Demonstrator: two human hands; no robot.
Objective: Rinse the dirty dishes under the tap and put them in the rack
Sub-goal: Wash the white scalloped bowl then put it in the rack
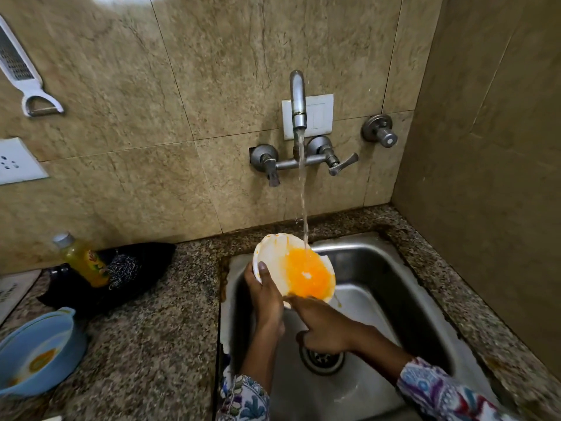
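A white plate (277,258) smeared with orange-yellow sauce is tilted over the steel sink (379,268), under the stream running from the wall tap (298,101). My left hand (264,294) grips the plate's left rim, thumb on its face. My right hand (326,325) reaches in from the right, its index finger stretched out and touching the plate's lower edge, the other fingers curled. A dirty light-blue bowl (39,350) with orange residue sits on the counter at the left. No rack is in view.
The granite counter (158,344) surrounds the sink. A dark cloth (145,268), a steel scrubber (124,270) and a yellow bottle (85,261) lie at the back left. A grater-peeler (21,68) hangs on the tiled wall. A side wall stands close on the right. The drain (321,358) lies under my right wrist.
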